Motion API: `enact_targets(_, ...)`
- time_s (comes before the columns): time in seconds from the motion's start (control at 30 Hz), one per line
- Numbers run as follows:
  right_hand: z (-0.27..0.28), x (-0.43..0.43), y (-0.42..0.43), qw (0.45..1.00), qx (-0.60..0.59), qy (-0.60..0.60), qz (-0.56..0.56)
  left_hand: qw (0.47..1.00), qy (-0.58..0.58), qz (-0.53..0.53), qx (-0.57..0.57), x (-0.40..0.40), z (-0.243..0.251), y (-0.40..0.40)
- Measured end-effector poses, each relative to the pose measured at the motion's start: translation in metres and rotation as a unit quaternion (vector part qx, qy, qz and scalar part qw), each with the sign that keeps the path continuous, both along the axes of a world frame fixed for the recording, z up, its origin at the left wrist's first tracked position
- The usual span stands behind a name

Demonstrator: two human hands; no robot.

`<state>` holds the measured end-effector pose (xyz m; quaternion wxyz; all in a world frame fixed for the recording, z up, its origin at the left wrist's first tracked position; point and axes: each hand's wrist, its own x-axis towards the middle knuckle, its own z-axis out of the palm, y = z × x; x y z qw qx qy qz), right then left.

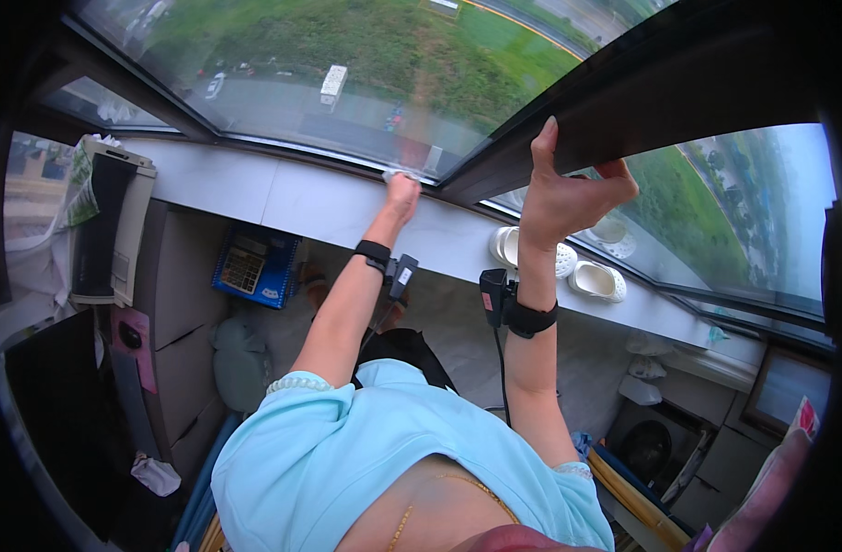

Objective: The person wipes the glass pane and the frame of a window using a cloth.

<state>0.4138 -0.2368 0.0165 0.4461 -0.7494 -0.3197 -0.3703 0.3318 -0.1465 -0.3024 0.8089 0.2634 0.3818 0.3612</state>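
My left hand (403, 195) is closed around a crumpled white cloth or tissue (393, 175), pressed low against the window's bottom edge. Beneath it runs the white window sill (338, 196). My right hand (565, 193) grips the dark upright window frame (507, 141), its thumb laid on the near face and its fingers bent round the far edge. The large window pane (365, 83) shows grass and a paved lot far below. Below my right hand, a pair of white clogs (597, 281) stands on the sill, one partly hidden by my wrist.
At left, a computer tower (114, 224) stands by a grey cabinet (193, 269). A calculator (243, 268) lies on a blue notebook (269, 286). A grey-green chair (241, 359) stands nearby. At right are a framed panel (788, 390) and a black round object (643, 445) in a cubby.
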Motion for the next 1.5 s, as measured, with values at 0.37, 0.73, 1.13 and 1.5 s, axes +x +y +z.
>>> enact_targets(0.37, -0.002, -0.009, 0.007, 1.000, 0.003, 0.016, -0.020, 0.984, -0.096, 0.048, -0.142, 0.010, 0.033, -0.004)
enact_targets(0.73, -0.014, -0.012, 0.021, 0.998, 0.003, -0.015, -0.061, 0.980, -0.034, 0.165, -0.102, -0.140, 0.016, 0.150)
enact_targets(1.13, -0.017, -0.010, 0.025, 0.996, 0.013, -0.018, -0.085, 0.943, 0.067, 0.324, 0.048, -0.283, -0.003, 0.305)
enact_targets(1.5, -0.007, -0.013, 0.019, 0.999, 0.043, -0.006, -0.019, 0.902, 0.199, 0.341, 0.173, -0.262, 0.159, 0.279)
